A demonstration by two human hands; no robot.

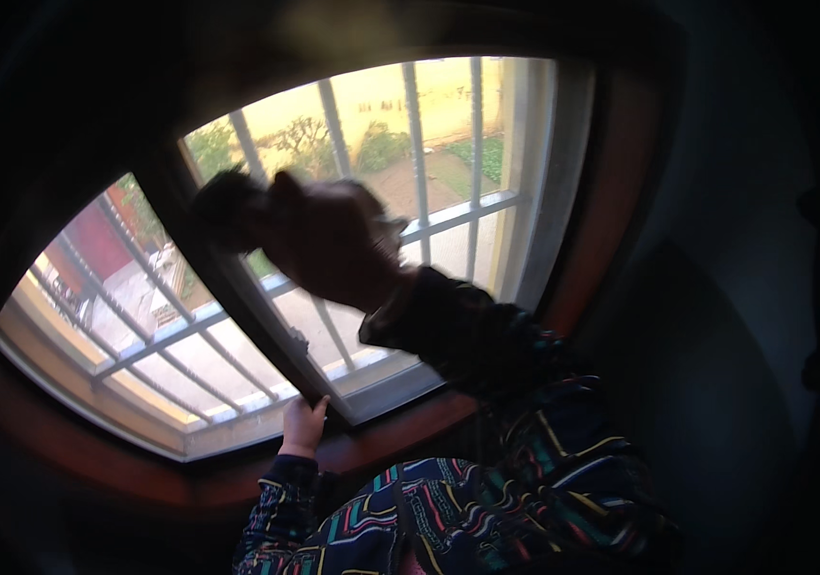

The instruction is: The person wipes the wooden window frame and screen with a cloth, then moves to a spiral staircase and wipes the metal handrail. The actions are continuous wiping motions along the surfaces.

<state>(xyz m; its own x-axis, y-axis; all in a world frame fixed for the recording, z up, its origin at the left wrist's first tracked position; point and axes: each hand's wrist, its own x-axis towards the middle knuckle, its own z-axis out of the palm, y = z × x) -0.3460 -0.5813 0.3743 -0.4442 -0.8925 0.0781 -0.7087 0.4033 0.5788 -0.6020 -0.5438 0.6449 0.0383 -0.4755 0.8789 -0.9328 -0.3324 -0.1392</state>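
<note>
My right hand (334, 241) is raised in front of the window, dark against the light. It holds a dark, bushy-edged thing (228, 208), perhaps a brush or a bunched cloth, too blurred to name. That thing overlaps the dark upright window stile (237, 287); whether it touches cannot be told. Something pale shows at the hand's far side, too unclear to identify. Lower down, my left hand (303, 425) grips the stile near its bottom end, thumb up and most fingers hidden.
Metal bars (413, 136) stand outside the panes. A latch (298, 339) sits on the sash edge. Below runs a reddish-brown wooden sill (410, 435); a dark wall (733, 287) stands at right. Beyond the bars are shrubs (383, 147), paving and a yellow wall (374, 97).
</note>
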